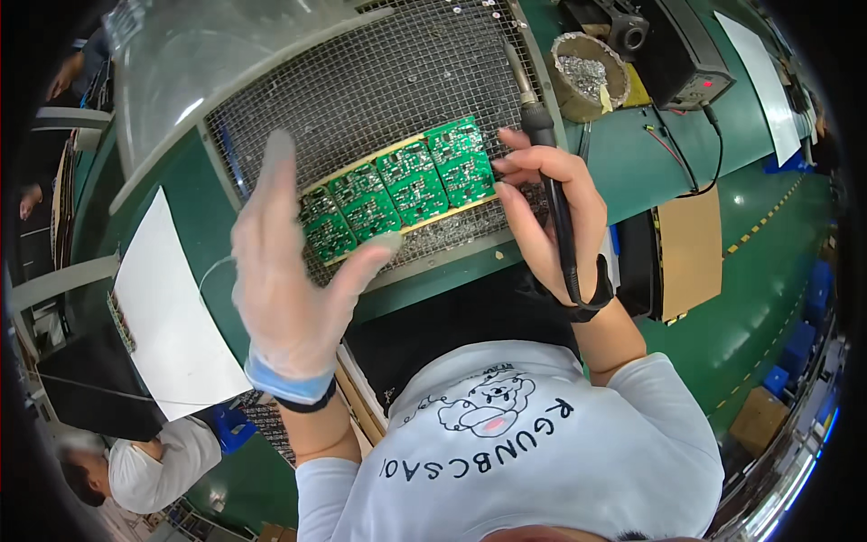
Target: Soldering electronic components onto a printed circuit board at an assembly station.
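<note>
A panel of several joined green circuit boards [413, 183], crowded with small parts and edged by pale yellow strips, lies at a slant over a dark wire mesh. My left hand [287, 271], in a thin whitish glove, is at the panel's left end. Its fingers are stretched out and the thumb is spread over the near edge; whether it presses there I cannot tell. My right hand [578, 199], bare, holds a soldering iron [539, 125] with a black handle, its metal tip pointing away from me. The right fingertips are by the panel's right end.
The framed mesh [361, 86] covers much of the green bench [650, 181]. A round pot of silvery scraps [582, 77] and a black box with a red light [691, 59] stand at the far right. White sheets lie on both sides. Another person [158, 465] sits at lower left.
</note>
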Demonstrator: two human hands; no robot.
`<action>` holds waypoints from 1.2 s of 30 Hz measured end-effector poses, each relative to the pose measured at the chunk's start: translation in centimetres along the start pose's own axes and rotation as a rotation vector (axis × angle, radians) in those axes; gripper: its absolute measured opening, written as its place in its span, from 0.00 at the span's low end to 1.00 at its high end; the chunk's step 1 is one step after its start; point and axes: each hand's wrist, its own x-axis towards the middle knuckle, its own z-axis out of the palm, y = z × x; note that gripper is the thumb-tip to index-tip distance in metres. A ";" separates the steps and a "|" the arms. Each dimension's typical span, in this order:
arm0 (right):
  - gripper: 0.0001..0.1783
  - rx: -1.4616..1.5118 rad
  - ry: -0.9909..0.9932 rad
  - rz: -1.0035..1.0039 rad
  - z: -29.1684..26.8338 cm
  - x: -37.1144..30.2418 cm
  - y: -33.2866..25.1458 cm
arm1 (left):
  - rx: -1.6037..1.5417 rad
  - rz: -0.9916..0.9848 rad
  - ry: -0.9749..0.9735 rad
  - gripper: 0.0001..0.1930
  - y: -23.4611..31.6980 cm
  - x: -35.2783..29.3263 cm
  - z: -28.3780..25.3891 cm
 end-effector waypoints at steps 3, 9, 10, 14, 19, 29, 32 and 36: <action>0.19 0.064 0.000 -0.030 -0.2 0.0 0.3 | -0.206 -0.169 -0.046 0.31 0.9 -1.9 -0.7; 0.21 0.149 0.004 0.053 0.1 0.0 -0.5 | -0.108 0.057 -0.170 0.24 2.8 -2.6 0.5; 0.20 0.151 0.045 0.043 0.2 0.2 -0.5 | -0.019 0.074 -0.058 0.24 2.7 -2.3 0.9; 0.19 0.158 0.054 0.023 0.1 0.7 -0.4 | 0.025 -0.180 0.228 0.25 1.5 -1.7 2.0; 0.19 0.179 -0.014 0.009 0.3 0.7 -0.1 | -0.046 -0.265 0.127 0.24 0.3 -1.5 2.5; 0.16 0.238 0.032 0.041 0.1 0.0 -0.3 | -0.047 -0.181 0.170 0.21 -0.7 -2.1 2.8; 0.19 0.224 -0.035 0.058 -1.1 -0.7 -0.5 | -0.087 -0.178 0.387 0.19 -0.5 -2.4 2.8; 0.21 0.374 0.065 -0.046 -1.4 -1.2 -0.1 | -0.387 -0.195 0.191 0.20 1.7 -3.9 1.0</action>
